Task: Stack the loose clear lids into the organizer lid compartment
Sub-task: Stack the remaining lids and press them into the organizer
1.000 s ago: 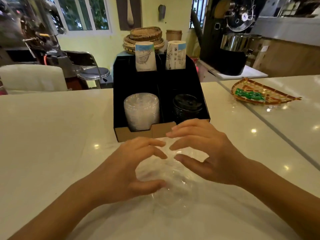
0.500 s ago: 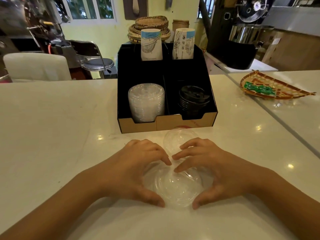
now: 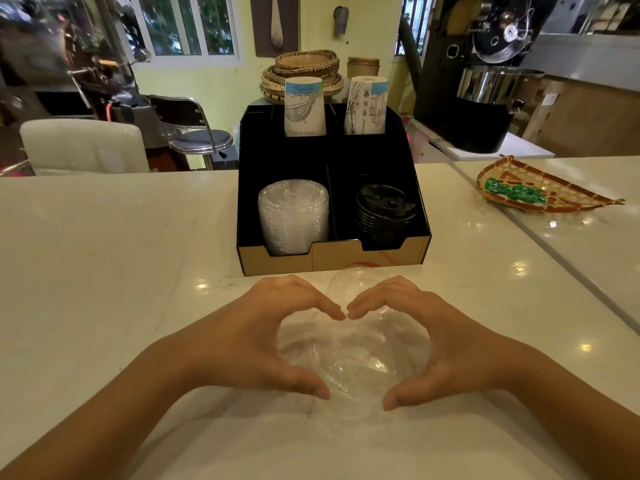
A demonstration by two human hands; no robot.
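A small pile of loose clear lids [image 3: 353,358] lies on the white counter in front of me. My left hand [image 3: 256,337] and my right hand [image 3: 443,337] curl around it from both sides, fingertips almost meeting at its far edge. One more clear lid [image 3: 349,284] lies flat just beyond my fingers. Behind it stands the black organizer [image 3: 332,258]. Its front left compartment holds a tall stack of clear lids [image 3: 293,216], its front right compartment a stack of black lids [image 3: 385,213].
Two stacks of paper cups [image 3: 304,107] stand in the organizer's rear slots. A woven tray [image 3: 543,188] with green packets lies at the right, past a seam in the counter. A chair and stool stand beyond the counter's far edge at left.
My hands have drawn back toward me and closed in around the lid pile, pressing it together. The view has tilted down slightly, and the single lid near the organizer has come into view.
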